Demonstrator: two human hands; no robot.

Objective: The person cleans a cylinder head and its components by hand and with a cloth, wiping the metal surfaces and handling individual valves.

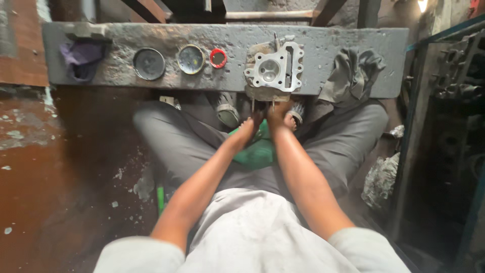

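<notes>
— What's the person got in front of them?

— A pale metal engine head [274, 70], the cast kind with bolt holes round a big bore. It sits on the grey bench [166, 38], right at the near edge, partly over a worn flat piece beneath it.

— And the hands?

— Both are low, just below that edge. The left hand [251, 124] is under the casting's near side, fingers curled, close to a thin pin hanging down there. The right hand [280, 112] is beside it, nearly touching the left, knuckles up. Whether either one actually grips something, I cannot tell; they're blurred and tucked under the bench lip.

— Anything else on the bench?

— Two round dials, one dark [149, 63] and one paler [191, 59], then a small red ring [218, 58] just beside them, all left of the casting. A purple rag [81, 58] lies far left and a grey cloth [351, 76] hangs over the edge on the right.

— And underneath?

— The person sits with knees spread, in grey trousers [174, 144]. Something green [257, 151] lies between the legs, below the wrists. A crumpled silvery wad [381, 177] lies on the floor to the right.
</notes>
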